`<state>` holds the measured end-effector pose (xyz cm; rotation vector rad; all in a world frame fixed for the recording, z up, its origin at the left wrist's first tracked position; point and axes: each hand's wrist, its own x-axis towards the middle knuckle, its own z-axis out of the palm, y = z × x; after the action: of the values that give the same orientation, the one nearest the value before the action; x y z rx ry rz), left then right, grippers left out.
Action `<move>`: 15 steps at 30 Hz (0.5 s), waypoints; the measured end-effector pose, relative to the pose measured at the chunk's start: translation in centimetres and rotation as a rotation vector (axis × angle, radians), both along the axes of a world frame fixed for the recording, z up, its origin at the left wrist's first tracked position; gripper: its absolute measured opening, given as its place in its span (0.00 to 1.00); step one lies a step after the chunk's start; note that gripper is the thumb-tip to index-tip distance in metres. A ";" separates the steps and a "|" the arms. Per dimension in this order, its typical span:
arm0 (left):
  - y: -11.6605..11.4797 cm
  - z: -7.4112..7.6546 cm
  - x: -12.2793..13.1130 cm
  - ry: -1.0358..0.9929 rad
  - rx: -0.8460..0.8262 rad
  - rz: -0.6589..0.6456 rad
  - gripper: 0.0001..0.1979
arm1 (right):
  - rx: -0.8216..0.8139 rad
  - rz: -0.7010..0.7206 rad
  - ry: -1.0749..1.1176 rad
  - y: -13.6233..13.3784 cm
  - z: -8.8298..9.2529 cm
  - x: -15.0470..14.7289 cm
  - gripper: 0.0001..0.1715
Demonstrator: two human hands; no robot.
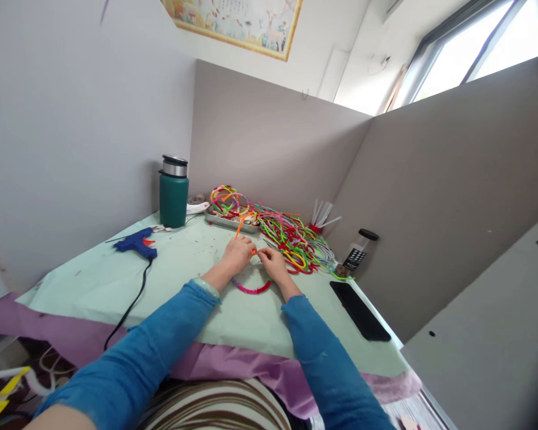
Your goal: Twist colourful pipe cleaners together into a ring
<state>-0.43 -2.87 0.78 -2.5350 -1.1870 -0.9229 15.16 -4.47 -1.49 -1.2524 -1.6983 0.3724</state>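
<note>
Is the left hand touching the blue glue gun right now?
Apart. The head view shows pale green cover between the left hand and the blue glue gun.

Pale green table covering (183, 266), heaped colourful stems (291, 237), metal tray (226, 223), green flask (173, 200), blue glue gun (137, 243), black slab (361, 312)

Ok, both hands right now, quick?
Left hand: closed, holding an orange pipe cleaner.
Right hand: closed in a pinch close by; what it holds can't be told.
</note>
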 end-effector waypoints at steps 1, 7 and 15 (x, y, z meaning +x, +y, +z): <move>0.0 0.0 0.0 -0.005 -0.001 0.004 0.10 | -0.003 0.012 0.007 0.0 0.0 0.1 0.14; 0.2 -0.1 -0.1 -0.037 -0.008 0.000 0.09 | -0.012 0.018 0.025 0.3 -0.2 0.2 0.12; 0.3 -0.1 -0.1 -0.067 -0.002 -0.011 0.08 | -0.013 -0.007 0.060 0.3 -0.2 0.1 0.11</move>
<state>-0.49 -2.58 0.66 -2.5331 -1.1948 -1.0170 15.27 -4.17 -1.67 -1.2446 -1.6422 0.4139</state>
